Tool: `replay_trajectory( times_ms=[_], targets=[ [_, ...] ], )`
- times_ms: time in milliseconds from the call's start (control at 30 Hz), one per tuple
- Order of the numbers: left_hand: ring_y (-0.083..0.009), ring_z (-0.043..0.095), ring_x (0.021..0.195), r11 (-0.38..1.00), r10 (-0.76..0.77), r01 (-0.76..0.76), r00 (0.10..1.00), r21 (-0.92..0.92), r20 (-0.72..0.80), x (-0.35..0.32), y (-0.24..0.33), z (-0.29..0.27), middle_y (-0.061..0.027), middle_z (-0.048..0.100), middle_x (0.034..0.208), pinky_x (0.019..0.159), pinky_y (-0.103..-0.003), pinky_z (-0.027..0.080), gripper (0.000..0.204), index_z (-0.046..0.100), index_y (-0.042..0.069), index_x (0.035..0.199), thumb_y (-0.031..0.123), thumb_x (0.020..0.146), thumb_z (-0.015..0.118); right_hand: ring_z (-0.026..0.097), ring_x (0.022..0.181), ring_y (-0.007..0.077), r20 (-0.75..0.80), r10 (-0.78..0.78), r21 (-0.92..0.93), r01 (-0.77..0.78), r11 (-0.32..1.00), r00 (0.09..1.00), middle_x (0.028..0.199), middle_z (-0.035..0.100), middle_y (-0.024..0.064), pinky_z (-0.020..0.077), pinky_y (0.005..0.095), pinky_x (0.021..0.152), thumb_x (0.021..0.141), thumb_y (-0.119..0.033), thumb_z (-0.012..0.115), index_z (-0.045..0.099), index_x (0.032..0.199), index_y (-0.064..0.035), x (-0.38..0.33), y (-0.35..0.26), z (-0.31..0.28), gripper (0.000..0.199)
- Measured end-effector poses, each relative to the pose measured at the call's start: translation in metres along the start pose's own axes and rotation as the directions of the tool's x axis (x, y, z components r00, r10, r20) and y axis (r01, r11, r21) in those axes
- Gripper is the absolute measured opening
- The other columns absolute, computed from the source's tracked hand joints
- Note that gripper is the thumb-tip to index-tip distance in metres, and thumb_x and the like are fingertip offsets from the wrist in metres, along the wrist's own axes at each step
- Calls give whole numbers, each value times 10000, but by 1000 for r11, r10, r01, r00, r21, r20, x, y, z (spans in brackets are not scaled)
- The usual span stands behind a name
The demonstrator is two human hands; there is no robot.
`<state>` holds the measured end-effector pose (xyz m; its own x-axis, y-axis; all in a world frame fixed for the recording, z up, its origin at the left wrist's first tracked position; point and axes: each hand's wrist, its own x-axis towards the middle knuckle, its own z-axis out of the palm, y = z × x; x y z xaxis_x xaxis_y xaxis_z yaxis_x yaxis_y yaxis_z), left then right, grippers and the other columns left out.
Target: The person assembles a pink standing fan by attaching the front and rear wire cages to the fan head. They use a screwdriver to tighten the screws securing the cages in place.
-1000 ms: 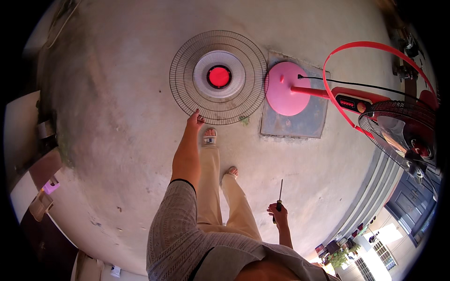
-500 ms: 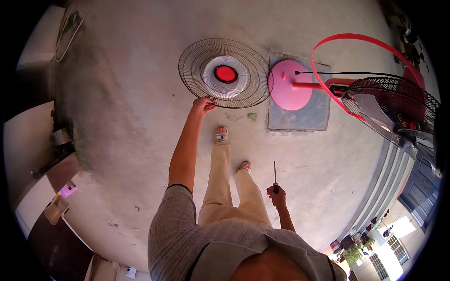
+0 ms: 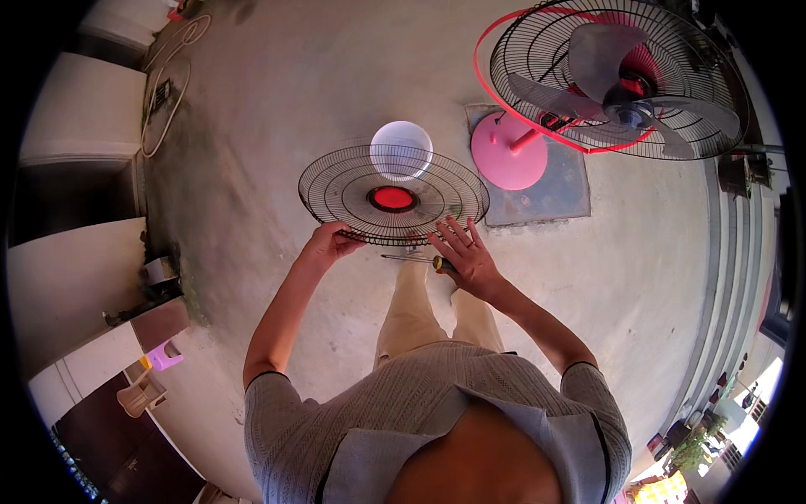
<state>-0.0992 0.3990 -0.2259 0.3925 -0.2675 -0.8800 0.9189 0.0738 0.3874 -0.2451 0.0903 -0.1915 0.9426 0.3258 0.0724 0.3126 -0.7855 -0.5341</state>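
Here, left hand (image 3: 324, 244)'s fingers clamped circular black wire grille (image 3: 393, 199); right hand (image 3: 473, 268) held black-and-yellow metal screwdriver (image 3: 441, 264) beneath spread fingers.

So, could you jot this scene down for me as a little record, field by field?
Left grip: holding the rim of a black wire fan cover, red at its centre
Right grip: holding a screwdriver, fingers spread near the cover's rim; whether they touch it is unclear
Beyond the cover: white round container, partly seen through the wires
To the right: standing fan with gray blades showing
Fan base: round, pink, on a gray slab
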Motion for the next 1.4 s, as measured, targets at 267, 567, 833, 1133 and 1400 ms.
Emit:
replay_trajectory(
  times_ms=[267, 567, 833, 1133, 1400],
  targets=[
    [-309, 660, 925, 990, -66, 52, 992, 134, 106, -84, -29, 62, -200, 662, 989, 835, -387, 549, 294, 578, -35, 982, 177, 778, 557, 589, 810, 278, -280, -34, 123, 71, 990, 959, 878, 573, 86, 491, 396, 691, 659, -158, 760, 589, 902, -71, -66, -33, -63, 310],
    [-373, 596, 1062, 950, -123, -4, 913, 312, 388, -111, -16, 143, -286, 588, 1142, 889, -503, 479, 857, 485, -93, 1225, 677, 897, 302, 590, 573, 275, -366, 526, 315, -430, 846, 767, 651, 606, 110, 466, 351, 546, 748, -192, 758, 623, 845, -50, -119, -39, -153, 218],
    [-529, 330, 1259, 981, -139, 172, 946, -92, 291, 55, -131, 148, -263, 113, 1500, 1023, -608, 316, 738, 262, -15, 1417, 523, 931, 398, 516, 579, 75, -371, 673, 674, -314, 669, 639, 646, 600, 9, 411, 232, 544, 841, -143, 686, 599, 751, -27, -200, -26, -269, 171],
    [-358, 307, 1327, 977, 108, 5, 848, -211, 519, 26, -125, 335, -151, 316, 1450, 1063, -615, 226, 656, 400, 118, 1374, 593, 939, 276, 515, 638, 121, -401, 684, 792, -145, 594, 610, 712, 569, 46, 395, 249, 592, 863, -240, 658, 580, 847, -38, -277, -2, -388, 217],
    [-321, 512, 1147, 965, 252, -159, 787, -210, 563, 36, -98, 372, -137, 549, 1208, 947, -583, 401, 646, 512, 80, 1228, 625, 906, 381, 532, 592, 100, -496, 819, 866, 92, 492, 289, 768, 587, 61, 424, 214, 500, 879, -184, 648, 555, 978, -6, -341, 68, -399, 224]
  ],
)
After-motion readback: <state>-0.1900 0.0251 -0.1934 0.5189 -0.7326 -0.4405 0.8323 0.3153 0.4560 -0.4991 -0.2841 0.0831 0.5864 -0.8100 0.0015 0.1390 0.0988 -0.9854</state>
